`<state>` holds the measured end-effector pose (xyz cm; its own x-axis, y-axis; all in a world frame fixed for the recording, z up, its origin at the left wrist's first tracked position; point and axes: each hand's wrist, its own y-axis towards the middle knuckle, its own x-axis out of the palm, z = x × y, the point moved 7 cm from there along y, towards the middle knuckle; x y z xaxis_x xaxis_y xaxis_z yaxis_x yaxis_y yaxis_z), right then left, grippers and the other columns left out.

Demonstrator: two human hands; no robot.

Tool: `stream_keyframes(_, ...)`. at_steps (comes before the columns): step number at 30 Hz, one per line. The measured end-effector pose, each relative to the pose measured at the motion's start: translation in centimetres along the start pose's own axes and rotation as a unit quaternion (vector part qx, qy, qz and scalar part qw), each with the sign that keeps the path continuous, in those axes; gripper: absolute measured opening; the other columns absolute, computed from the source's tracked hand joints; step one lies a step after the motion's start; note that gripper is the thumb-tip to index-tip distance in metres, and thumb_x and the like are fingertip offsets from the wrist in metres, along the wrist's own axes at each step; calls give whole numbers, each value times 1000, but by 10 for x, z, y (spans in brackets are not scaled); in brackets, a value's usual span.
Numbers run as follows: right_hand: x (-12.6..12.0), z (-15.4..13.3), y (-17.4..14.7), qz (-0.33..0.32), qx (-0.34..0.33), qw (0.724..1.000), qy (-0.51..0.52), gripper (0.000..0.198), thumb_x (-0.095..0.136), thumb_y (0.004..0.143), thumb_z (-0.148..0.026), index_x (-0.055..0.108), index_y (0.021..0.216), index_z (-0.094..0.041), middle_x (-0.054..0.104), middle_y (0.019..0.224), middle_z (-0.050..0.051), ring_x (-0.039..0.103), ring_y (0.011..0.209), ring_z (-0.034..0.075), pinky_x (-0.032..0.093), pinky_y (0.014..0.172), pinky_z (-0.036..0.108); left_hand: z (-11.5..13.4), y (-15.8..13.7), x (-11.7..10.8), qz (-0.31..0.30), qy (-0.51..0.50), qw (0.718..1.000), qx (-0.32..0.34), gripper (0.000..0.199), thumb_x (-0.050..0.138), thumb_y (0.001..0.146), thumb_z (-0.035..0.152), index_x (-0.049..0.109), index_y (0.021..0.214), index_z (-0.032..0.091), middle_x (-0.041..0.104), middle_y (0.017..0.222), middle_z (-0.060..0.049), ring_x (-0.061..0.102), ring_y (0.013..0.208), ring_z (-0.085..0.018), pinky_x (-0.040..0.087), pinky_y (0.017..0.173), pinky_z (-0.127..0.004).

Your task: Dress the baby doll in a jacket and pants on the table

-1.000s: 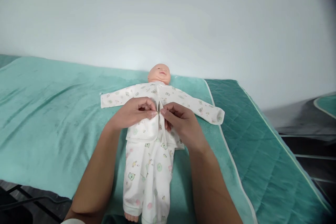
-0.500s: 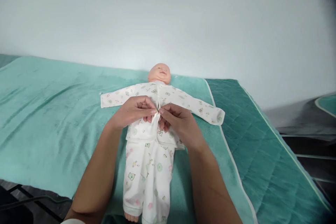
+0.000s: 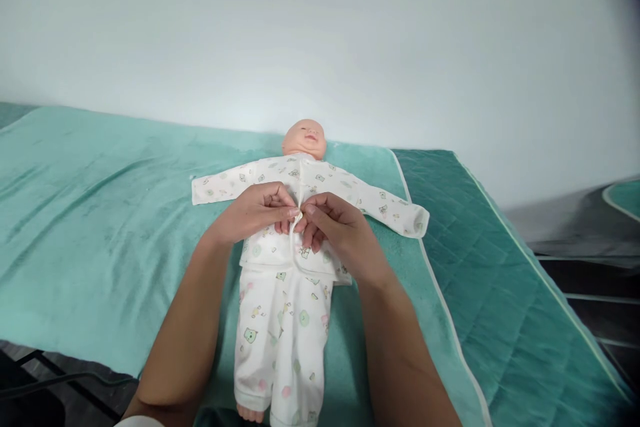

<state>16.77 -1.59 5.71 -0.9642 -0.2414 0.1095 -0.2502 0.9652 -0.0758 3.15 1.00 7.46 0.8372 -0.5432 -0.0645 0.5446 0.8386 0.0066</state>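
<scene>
A baby doll (image 3: 304, 138) lies on its back with its head toward the wall. It wears a white printed jacket (image 3: 273, 170) and white printed trousers (image 3: 285, 327). My left hand (image 3: 265, 210) pinches one front edge of the jacket at the middle of the chest. Close against it, my right hand (image 3: 333, 223) pinches the other front edge, the fingertips of both hands nearly touching. Whatever fastener is there is hidden by the fingers. Above the hands the two fronts meet; the lower hem hangs over the trouser waist.
A light green blanket (image 3: 100, 227) covers the bed under the doll. To the right runs a darker quilted cover (image 3: 490, 280) with a pale edge. Behind stands a white wall (image 3: 300, 27). Metal bars (image 3: 595, 297) show at the far right, and a dark cable (image 3: 75, 379) at lower left.
My right hand's fingers have shifted slightly up, and the jacket edge between the hands has turned, showing a pale fold. The doll lies as before.
</scene>
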Motion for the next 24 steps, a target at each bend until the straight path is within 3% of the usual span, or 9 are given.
stream_keyframes(7,3,0,-1,-6,1,999,-35,29,62,93,-49,57,90,-20,71,76,1,65,56,12,49,52,23,1,-1,6,-10,18,1000,-19,21,68,86,35,54,92,20,64,74,2,58,68,-11,50,63,-24)
stream_keyframes(13,2,3,0,1,7,999,-31,26,63,93,-46,58,94,-21,71,75,0,65,55,11,48,50,22,0,0,6,-17,17,1000,5,17,61,89,28,55,103,22,61,76,2,56,67,-10,50,63,-23)
stream_keyframes(24,-3,1,-2,-15,20,999,-36,25,65,91,-44,58,102,-22,68,69,-2,61,50,12,45,46,22,-3,-4,0,-41,-2,999,-30,20,70,84,28,61,100,19,62,75,1,57,65,-9,51,62,-24)
